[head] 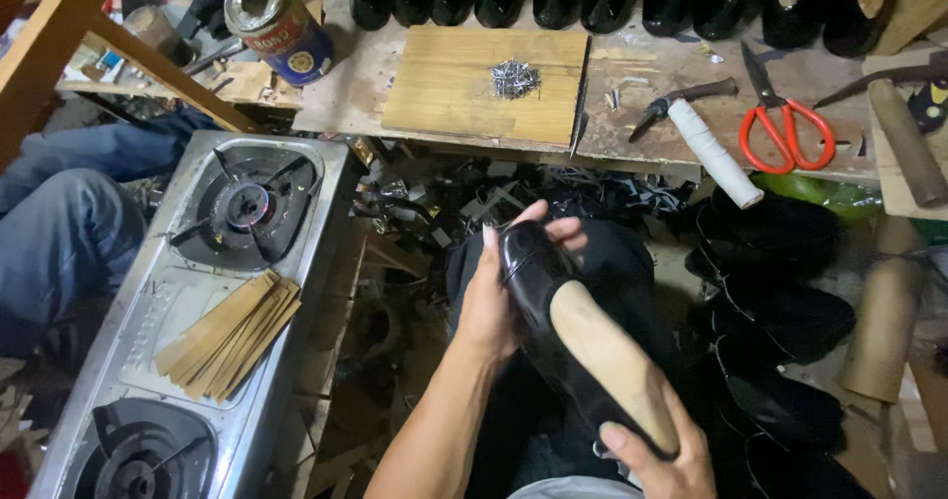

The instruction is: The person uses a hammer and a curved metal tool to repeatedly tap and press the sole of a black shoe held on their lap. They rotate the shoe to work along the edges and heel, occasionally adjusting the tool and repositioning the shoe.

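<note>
1. Black glossy leather fills the middle of the view: a shoe upper [538, 282] stretched over a pale wooden last [612, 361], held over the lap, toe pointing up toward the bench [652, 70].
2. Left hand [494, 307] comes in from below, forearm angled up, palm against the shoe's left side; its fingers [563, 228] are clamped around the toe, thumb up along the edge.
3. Right hand [657, 455] sits low at the heel end, thumb pressed onto the last's bottom, fingers closed under the heel.
4. Up on the bench, a wooden board [464, 94] carries a small pile of nails [514, 78].
5. Orange-handled scissors [785, 124] lie well to the right, with a white-wrapped tool [711, 153] beside them.
6. Over on the left, a steel gas stove [197, 311] holds a fan of thin wooden strips [229, 336].
</note>
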{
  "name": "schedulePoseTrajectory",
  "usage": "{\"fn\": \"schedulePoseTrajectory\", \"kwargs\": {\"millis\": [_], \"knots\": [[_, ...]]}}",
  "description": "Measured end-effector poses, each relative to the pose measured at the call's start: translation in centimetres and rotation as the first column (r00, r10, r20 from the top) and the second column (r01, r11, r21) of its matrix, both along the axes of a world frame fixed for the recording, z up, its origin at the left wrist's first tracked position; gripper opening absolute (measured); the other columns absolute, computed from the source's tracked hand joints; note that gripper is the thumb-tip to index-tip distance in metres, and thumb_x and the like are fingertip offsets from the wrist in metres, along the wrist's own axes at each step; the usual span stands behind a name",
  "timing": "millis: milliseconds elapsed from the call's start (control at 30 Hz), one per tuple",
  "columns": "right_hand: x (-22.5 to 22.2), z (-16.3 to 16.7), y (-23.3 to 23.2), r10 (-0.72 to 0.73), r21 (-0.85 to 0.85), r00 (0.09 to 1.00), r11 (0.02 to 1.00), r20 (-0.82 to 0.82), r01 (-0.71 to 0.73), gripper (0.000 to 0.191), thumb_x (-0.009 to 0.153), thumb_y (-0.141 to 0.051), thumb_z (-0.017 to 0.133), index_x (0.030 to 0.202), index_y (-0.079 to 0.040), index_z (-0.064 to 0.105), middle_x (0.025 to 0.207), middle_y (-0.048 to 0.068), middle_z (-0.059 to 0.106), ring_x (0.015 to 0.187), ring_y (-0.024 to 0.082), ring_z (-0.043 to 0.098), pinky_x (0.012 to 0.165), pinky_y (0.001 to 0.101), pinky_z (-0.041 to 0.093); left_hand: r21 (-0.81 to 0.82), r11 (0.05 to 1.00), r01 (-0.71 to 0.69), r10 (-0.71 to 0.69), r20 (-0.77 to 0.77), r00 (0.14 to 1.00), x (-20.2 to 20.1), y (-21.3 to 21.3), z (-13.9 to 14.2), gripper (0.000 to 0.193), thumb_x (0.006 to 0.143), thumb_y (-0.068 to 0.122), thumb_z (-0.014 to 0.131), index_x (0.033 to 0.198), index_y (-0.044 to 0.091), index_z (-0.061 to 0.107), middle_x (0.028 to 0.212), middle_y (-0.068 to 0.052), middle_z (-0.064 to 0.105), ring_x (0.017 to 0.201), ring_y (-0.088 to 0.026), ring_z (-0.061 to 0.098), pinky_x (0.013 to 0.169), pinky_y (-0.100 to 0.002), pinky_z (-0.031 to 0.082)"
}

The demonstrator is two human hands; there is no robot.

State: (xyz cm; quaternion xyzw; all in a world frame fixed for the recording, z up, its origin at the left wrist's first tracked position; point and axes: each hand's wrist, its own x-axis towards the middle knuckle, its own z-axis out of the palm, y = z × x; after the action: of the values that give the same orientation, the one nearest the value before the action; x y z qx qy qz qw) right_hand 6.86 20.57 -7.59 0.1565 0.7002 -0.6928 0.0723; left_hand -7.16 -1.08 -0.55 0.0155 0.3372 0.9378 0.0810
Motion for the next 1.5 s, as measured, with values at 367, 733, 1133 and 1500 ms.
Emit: {"fn": "schedulePoseTrajectory", "kwargs": {"millis": [367,733,1133,1500], "knots": [[0.2,0.0,-1.6,0.436,0.453,0.612,0.881,-0.66,-0.138,0.08,0.083,-0.018,0.08,0.149,-0.004,0.036,0.152,0.041,0.029,0.14,0.054,0.044,0.108,0.0571,0.05,0.257,0.963,0.075,-0.061,-0.062,0.996,1.3,-0.1,-2.8,0.079,0.11,0.068,0.023,0.146,0.002,0.046,0.123,-0.027,0.065,0.112,-0.042,0.067,0.097,-0.051,0.056],[-2.3,2.7,2.8,0.761,0.735,0.104,0.647,-0.64,-0.204,0.062,0.106,-0.05,0.055,0.159,-0.032,0.03,0.155,0.007,0.046,0.148,0.041,0.038,0.122,0.0679,0.037,0.165,0.974,0.153,-0.205,0.376,0.904,2.7,0.3,-5.0,0.073,0.105,0.064,0.035,0.133,0.0,0.055,0.111,-0.023,0.072,0.1,-0.039,0.07,0.086,-0.05,0.058],[-10.0,9.1,-1.6,0.677,0.434,0.727,0.692,-0.113,-0.577,0.086,0.087,-0.042,0.065,0.156,-0.001,0.035,0.133,0.029,0.065,0.126,0.033,0.067,0.103,0.0381,0.049,-0.671,0.737,-0.083,-0.227,-0.362,0.904,8.1,-1.4,-1.2,0.085,0.097,0.053,0.065,0.163,0.006,0.036,0.174,-0.019,0.029,0.164,-0.032,0.027,0.133,-0.044,0.024],[-9.9,11.4,-1.7,0.679,0.738,0.528,0.661,-0.51,-0.137,0.04,0.082,-0.014,0.075,0.116,0.005,0.067,0.117,0.019,0.071,0.103,0.032,0.071,0.089,0.0381,0.056,-0.761,0.632,-0.147,-0.189,-0.336,0.923,7.2,-1.3,0.7,0.058,0.089,0.015,0.074,0.144,0.002,0.058,0.16,-0.021,0.051,0.149,-0.035,0.052,0.124,-0.043,0.039]]}}
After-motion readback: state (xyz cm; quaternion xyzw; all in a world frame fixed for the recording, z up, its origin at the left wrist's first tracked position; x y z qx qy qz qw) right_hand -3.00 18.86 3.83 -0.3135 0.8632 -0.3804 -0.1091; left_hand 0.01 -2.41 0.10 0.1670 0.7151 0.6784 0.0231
